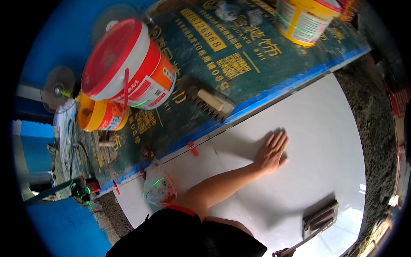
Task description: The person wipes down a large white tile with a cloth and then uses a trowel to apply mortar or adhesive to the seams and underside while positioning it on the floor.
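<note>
White tile (323, 145) beneath flat, released left grip (269, 155), block-headed tool (319, 219) clenched in right grip (283, 253)

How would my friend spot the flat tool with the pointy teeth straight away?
Find the big dark-green sheet with yellow printing and blue tape along its edge. Near that tape, between the large red-and-white plastic bucket and the person's left hand, lies a dark, flat notched trowel. Unlike the round bucket, it has a jagged row of teeth and a chunky pale wooden handle.

The tiles (319, 122) are white, the sheet (274, 77) green with yellow lettering, the lid (112, 58) red.
</note>
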### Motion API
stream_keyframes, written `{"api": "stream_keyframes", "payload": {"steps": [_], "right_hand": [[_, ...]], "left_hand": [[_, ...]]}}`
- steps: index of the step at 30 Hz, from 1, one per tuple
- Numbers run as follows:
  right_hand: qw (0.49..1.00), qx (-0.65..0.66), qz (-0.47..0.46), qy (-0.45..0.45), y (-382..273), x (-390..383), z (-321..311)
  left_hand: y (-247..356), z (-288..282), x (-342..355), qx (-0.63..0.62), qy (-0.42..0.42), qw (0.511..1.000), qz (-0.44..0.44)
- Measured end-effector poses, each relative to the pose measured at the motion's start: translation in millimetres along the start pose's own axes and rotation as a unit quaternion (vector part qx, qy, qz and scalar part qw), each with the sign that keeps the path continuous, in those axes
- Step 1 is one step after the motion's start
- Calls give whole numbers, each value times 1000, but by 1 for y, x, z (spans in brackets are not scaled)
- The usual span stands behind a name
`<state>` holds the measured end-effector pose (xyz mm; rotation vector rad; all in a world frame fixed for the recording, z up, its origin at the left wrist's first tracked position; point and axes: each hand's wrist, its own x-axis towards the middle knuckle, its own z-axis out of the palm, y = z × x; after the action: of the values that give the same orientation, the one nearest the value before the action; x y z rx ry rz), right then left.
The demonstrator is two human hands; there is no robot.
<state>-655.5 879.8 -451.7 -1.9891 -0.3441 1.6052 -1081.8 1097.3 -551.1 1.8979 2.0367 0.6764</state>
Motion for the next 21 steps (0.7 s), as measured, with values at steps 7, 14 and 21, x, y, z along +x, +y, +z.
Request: {"api": "stream_keyframes", "payload": {"steps": [7, 14, 21], "right_hand": [[983, 147, 112, 9, -70, 111, -49], [977, 164, 108, 83, -118, 132, -62], [982, 111, 48, 148, -147, 127, -48]], "left_hand": [[-19, -16, -28, -8, -51, 999, 18], [-29, -23, -112, -8, -60, 998, 17], [-33, -14, -115, -86, -42, 995, 3]]}}
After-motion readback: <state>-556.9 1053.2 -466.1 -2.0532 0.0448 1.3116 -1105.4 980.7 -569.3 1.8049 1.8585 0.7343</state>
